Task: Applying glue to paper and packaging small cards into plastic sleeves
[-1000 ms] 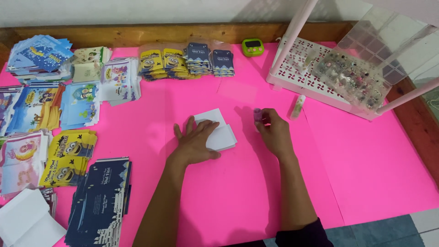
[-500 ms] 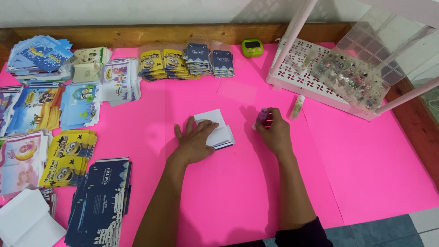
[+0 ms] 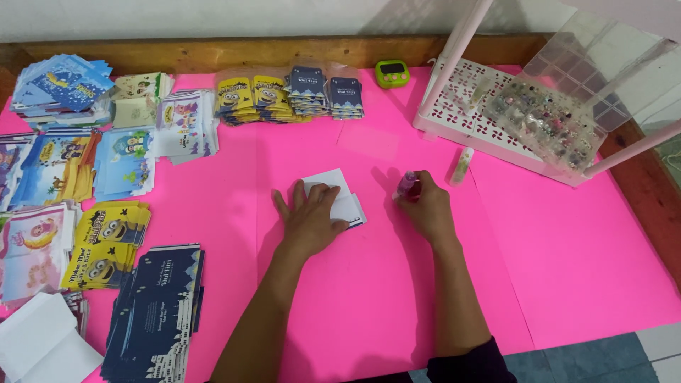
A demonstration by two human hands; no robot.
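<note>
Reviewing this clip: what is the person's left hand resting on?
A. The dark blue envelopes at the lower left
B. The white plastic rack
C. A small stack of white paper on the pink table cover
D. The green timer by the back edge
C. The left hand lies flat on the small stack of white paper in the middle of the pink table cover, while the right hand holds a small pink item beside it.

two hands [image 3: 312,216], one green timer [image 3: 392,72]
</note>
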